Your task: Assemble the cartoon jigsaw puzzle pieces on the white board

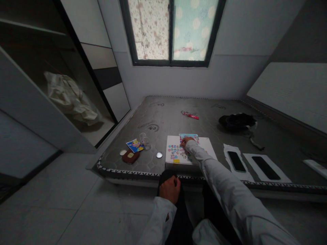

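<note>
A white box (212, 149) lies at the near edge of the mattress, with many small colourful puzzle-like pieces (176, 149) scattered on its top. At the box's far side is a bright picture card (192, 136). My right hand (187, 141) reaches over the box, its fingers pressed together at the card's near edge among the pieces. Whatever they pinch is too small to make out. My left hand (170, 189) rests on my knee, curled into a fist with nothing visible in it. A yellow piece (176, 161) sits at the box's near edge.
Left of the box are a silvery disc (159, 155), a cartoon picture (135, 145), and a brown pouch (130, 157). Two dark phones (236, 161) lie on white sheets at right. Behind them is a dark cap-like item (237, 121). A red packet (190, 115) lies farther back.
</note>
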Demonstrator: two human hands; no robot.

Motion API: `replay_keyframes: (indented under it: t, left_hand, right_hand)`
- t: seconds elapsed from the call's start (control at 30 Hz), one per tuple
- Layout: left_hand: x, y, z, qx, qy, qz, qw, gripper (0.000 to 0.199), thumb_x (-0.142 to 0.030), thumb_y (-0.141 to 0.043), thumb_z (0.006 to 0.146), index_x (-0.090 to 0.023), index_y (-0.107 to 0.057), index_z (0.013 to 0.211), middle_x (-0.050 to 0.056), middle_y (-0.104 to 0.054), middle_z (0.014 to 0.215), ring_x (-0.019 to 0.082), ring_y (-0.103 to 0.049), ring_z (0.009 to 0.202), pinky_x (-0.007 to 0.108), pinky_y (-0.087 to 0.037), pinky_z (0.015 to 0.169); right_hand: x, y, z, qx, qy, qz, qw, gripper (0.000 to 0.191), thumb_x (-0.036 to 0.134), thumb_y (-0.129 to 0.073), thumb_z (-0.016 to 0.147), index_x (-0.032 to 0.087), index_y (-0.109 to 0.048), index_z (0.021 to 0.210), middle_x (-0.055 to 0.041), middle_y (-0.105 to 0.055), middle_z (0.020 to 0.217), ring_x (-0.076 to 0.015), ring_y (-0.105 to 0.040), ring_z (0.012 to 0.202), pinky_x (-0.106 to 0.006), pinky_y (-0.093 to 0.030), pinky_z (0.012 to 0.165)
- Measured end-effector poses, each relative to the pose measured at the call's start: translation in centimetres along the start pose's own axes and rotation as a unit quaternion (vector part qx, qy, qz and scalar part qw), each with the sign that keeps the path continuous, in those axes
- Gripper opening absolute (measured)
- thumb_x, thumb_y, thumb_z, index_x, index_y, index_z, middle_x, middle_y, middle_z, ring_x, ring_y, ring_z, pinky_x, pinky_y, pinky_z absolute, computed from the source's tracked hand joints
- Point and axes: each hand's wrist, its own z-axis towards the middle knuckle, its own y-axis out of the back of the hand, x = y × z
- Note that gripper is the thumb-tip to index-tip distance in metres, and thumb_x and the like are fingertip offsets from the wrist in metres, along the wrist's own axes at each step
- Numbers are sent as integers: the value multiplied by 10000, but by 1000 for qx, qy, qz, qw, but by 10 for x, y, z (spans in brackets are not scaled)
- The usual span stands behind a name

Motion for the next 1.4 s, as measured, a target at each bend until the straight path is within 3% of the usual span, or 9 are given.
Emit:
replay_keyframes:
  t: [0.17,0.37,0.53,0.8,1.1,1.4]
  left_hand:
    - [2,-1,-1,-7,-3,-2,1000,321,-406,-557,1092,-261,-781,913,32,-848,946,202,-787,866,304,-347,673]
    - [-1,2,-1,-7,0,7,1000,302,-395,-581,1090,-262,-787,915,28,-848,938,199,-785,857,310,-316,664]
    - [-2,2,0,-7,-2,5,1000,310,-391,-579,1092,-255,-777,895,24,-844,926,192,-778,842,313,-306,661]
    - [-6,2,-1,1,7,16,1000,307,-403,-585,1090,-252,-777,905,28,-842,937,194,-772,848,321,-283,657]
    - [-6,3,-1,-2,16,29,999,318,-401,-582,1090,-242,-774,892,36,-838,923,189,-765,827,323,-264,659]
    - [-5,-7,5,-17,15,28,999,299,-378,-604,1079,-242,-769,870,23,-809,833,166,-728,751,308,-244,643]
  right_hand:
    - [-32,18,4,-88,15,29,996,241,395,-896,832,225,-855,998,-35,-840,997,-184,-741,867,-256,-530,763]
    - [-82,33,-12,-134,-7,39,990,184,386,-885,806,233,-852,903,-36,-800,827,-158,-668,714,-258,-460,658]
    - [-106,36,-32,-154,-40,48,986,148,373,-889,801,241,-838,844,-4,-758,762,-149,-654,694,-258,-444,655]
    - [-103,26,-55,-174,-73,79,979,193,402,-831,879,227,-847,957,-19,-785,828,-152,-698,740,-259,-470,670]
    - [-80,18,-77,-151,-80,66,983,221,452,-914,779,257,-827,834,-47,-791,805,-223,-741,812,-330,-506,761]
    - [-111,19,-82,-147,-93,99,980,195,443,-857,824,256,-840,876,-28,-793,804,-180,-700,739,-286,-435,647]
